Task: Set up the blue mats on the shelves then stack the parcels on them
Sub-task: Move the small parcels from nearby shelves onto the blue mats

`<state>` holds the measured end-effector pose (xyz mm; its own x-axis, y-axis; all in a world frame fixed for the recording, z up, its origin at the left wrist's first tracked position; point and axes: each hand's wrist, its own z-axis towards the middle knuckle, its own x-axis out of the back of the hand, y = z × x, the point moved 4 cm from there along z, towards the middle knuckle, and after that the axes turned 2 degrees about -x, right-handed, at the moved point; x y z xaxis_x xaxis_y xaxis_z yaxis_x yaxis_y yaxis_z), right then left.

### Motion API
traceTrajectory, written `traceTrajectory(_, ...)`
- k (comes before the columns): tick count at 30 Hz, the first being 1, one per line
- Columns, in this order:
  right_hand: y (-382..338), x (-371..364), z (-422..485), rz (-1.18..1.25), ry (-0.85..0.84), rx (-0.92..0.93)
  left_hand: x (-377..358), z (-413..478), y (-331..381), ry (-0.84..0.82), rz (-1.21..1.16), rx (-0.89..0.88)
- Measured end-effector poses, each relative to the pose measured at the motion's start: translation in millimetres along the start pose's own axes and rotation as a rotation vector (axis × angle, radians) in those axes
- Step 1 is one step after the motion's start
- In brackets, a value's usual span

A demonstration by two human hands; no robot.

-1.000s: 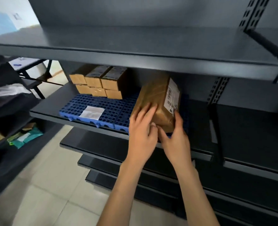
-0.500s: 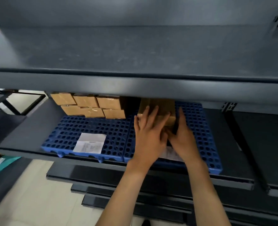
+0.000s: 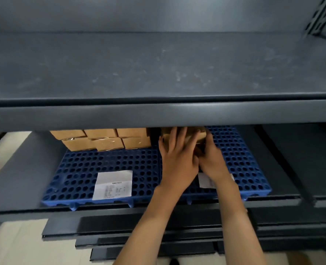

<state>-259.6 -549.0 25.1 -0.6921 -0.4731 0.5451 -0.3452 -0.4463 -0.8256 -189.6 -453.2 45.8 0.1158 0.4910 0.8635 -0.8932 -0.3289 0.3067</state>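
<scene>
Two blue perforated mats (image 3: 108, 165) lie side by side on the middle shelf (image 3: 20, 180). At their back left stand several small brown parcels (image 3: 101, 139) in two layers. Both of my hands press on a larger brown parcel (image 3: 195, 135) at the back of the right mat, next to the stack. My left hand (image 3: 177, 159) lies flat on its front with spread fingers. My right hand (image 3: 211, 159) grips its right lower side. The upper shelf hides most of the parcel.
The upper shelf (image 3: 158, 115) juts out over the hands and carries nothing. A white paper slip (image 3: 112, 185) lies on the left mat and another slip (image 3: 206, 180) under my right wrist. Lower shelf edges (image 3: 120, 226) step out below. Pale floor (image 3: 20, 245) shows at lower left.
Both hands have pushed the larger parcel from the shelf's front edge back to the rear of the right mat. My view has dropped closer under the upper shelf.
</scene>
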Motion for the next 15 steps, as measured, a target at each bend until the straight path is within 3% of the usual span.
traceTrajectory(4, -6, 0, -3, -0.05, -0.011, -0.064, 5, -1, -7, -0.055, -0.02, -0.073)
traceTrajectory(8, -15, 13, -20, -0.112, 0.083, -0.127, 22, -5, 0, -0.027, -0.163, -0.111)
traceTrajectory(15, -3, 83, -101, -0.237, 0.356, -0.209, 39, -16, 63, -0.086, -0.692, -0.181)
